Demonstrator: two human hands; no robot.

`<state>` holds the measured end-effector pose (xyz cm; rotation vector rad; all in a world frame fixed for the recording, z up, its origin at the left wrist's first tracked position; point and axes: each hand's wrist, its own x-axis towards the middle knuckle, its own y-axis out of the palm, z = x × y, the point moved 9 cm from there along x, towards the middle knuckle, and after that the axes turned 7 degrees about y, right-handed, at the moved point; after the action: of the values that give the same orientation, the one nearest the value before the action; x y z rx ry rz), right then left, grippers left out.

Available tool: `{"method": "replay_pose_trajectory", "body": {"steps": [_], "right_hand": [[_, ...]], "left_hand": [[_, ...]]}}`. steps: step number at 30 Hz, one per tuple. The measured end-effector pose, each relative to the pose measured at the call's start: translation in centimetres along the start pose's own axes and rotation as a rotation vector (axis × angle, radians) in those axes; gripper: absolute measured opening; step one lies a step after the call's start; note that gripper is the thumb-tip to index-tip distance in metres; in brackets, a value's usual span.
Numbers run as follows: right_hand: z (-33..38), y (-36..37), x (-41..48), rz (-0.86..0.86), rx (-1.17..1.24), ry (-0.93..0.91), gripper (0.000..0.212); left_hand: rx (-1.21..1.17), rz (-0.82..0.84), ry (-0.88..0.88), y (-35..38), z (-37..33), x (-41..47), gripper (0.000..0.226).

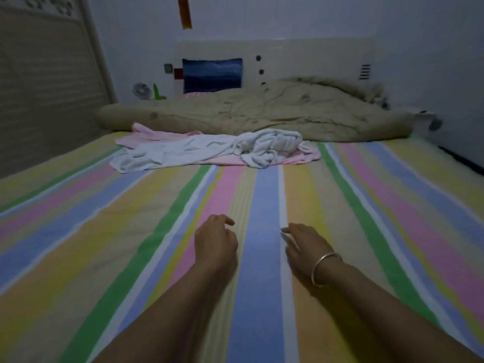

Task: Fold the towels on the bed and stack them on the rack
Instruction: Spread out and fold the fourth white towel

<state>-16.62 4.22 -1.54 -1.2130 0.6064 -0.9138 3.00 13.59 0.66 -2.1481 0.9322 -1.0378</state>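
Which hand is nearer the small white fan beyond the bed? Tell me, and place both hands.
Left. The left hand is over the striped sheet, toward the camera and right of the fan; the right hand is farther right, across the blue stripe.

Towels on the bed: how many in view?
2. A white towel lies crumpled at the far middle of the striped sheet; a pink towel under it shows at both ends. Others may be hidden beneath.
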Motion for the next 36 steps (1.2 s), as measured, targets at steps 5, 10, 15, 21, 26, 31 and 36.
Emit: {"method": "replay_pose_trajectory", "body": {"steps": [5,10,15,21,26,31,36], "right_hand": [[-1.6,-1.4,4.9,-0.023,0.03,0.033,0.048],[-1.5,-0.6,11.9,0.021,0.002,0.027,0.055],[-0.9,1.2,20.3,0.039,-0.053,-0.007,0.059],[-1.0,2.5,29.4,-0.033,-0.019,0.026,0.053],[-1.7,3.1,37.9,-0.042,-0.091,0.089,0.06],[-1.3,5.7,40.7,0.138,-0.222,0.18,0.054],[-2.6,5.1,39.3,0.036,0.045,0.295,0.05]], "left_hand": [[0.064,0.05,-0.015,4.1,0.5,4.0,0.028],[0.224,0.139,0.001,9.5,1.8,7.8,0.047],[0.34,0.165,-0.002,13.6,3.0,11.6,0.059],[0.396,0.066,0.023,15.5,3.3,14.9,0.069],[0.391,0.017,0.044,15.9,3.4,15.1,0.071],[0.398,0.0,0.038,15.8,3.3,15.1,0.07],[0.413,0.021,0.032,15.8,3.4,15.0,0.072]]}}
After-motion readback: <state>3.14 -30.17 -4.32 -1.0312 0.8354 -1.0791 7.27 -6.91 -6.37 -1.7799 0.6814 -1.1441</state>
